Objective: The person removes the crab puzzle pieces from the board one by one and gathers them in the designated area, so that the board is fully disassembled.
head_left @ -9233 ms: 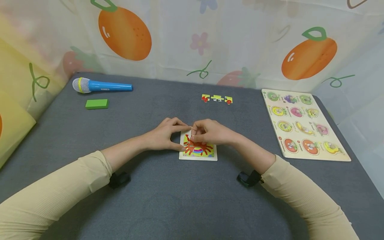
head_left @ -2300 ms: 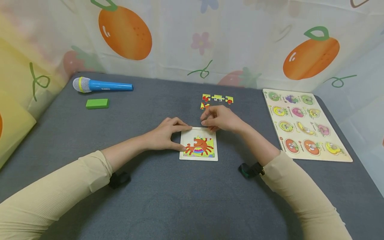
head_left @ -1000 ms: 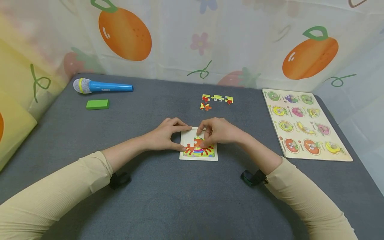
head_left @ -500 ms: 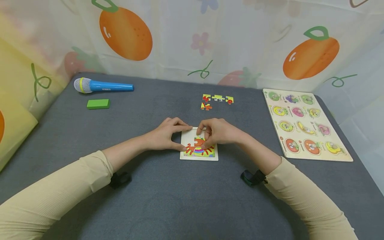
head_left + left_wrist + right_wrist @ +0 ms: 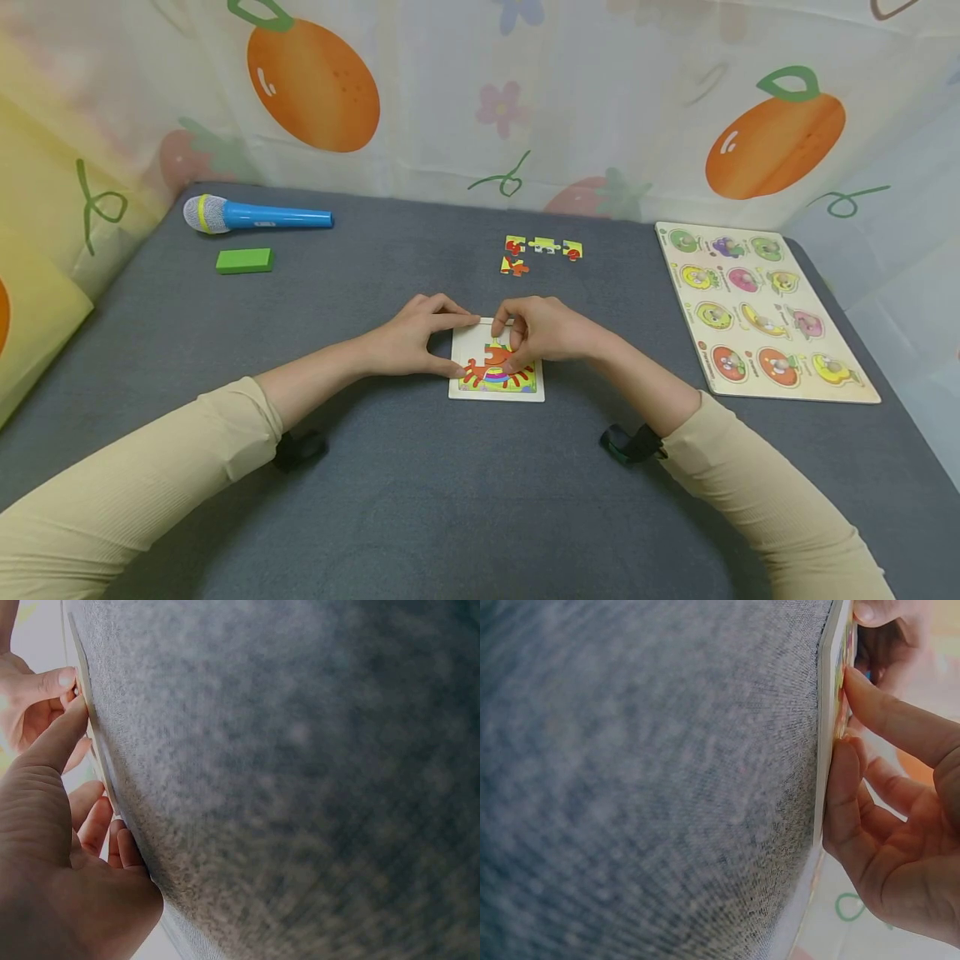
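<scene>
A small jigsaw board [image 5: 461, 393] with a pale frame and red crab picture lies flat at mid-table. My left hand [image 5: 408, 337] holds its left side, thumb near the lower corner, index finger at the top edge. My right hand [image 5: 551, 329] is bent over the board's upper right, its thumb [image 5: 892, 720] on the picture and its index finger curled at the top. These fingers close on a jigsaw piece that they partly hide. The board's top strip and left-middle slot show bare. Beyond it lie a row of pieces [image 5: 545, 246] and a red-and-yellow jigsaw piece [image 5: 514, 267].
A fruit puzzle board [image 5: 697, 333] lies on the right. At the back left are a blue toy microphone [image 5: 273, 217] and a green block [image 5: 244, 261]. A fruit-print curtain [image 5: 427, 100] hangs behind the grey table [image 5: 480, 500].
The crab's left-claw piece has left the board and lies below the row of pieces. My right hand came back from there to the board; the left hand stays put.
</scene>
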Available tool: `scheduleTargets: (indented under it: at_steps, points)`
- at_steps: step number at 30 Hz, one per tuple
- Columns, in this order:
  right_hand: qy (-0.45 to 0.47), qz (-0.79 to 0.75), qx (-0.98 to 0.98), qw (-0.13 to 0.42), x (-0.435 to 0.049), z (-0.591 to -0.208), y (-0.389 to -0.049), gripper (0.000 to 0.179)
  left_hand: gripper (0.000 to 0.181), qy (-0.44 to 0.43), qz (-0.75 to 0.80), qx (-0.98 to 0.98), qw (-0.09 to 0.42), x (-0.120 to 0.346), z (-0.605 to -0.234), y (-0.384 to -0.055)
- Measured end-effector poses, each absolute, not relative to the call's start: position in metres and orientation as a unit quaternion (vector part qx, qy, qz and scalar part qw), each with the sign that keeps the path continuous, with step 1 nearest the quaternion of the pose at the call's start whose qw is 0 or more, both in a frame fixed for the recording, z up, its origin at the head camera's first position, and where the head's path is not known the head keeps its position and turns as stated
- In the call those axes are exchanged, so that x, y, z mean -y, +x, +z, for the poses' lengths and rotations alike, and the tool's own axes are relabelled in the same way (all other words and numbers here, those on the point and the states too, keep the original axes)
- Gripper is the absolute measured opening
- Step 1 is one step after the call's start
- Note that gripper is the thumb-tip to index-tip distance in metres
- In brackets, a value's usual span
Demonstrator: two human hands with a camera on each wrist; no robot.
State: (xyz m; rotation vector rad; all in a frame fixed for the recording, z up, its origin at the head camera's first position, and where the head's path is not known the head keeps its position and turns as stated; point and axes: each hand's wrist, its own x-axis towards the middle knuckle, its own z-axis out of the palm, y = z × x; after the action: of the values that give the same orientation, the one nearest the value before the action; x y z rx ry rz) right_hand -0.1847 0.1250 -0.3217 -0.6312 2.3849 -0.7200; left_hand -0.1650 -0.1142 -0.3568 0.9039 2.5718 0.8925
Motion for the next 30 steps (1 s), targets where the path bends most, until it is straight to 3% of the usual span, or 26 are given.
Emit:
scheduleTargets:
  at_steps: [30]
  points:
    - [-0.245,-0.276,-0.888,0.273,-0.1243,-0.3209,-0.1828,0.042,0.074,0.311,0.309,-0.889,0.135,0.1147,-0.3568,-0.1645]
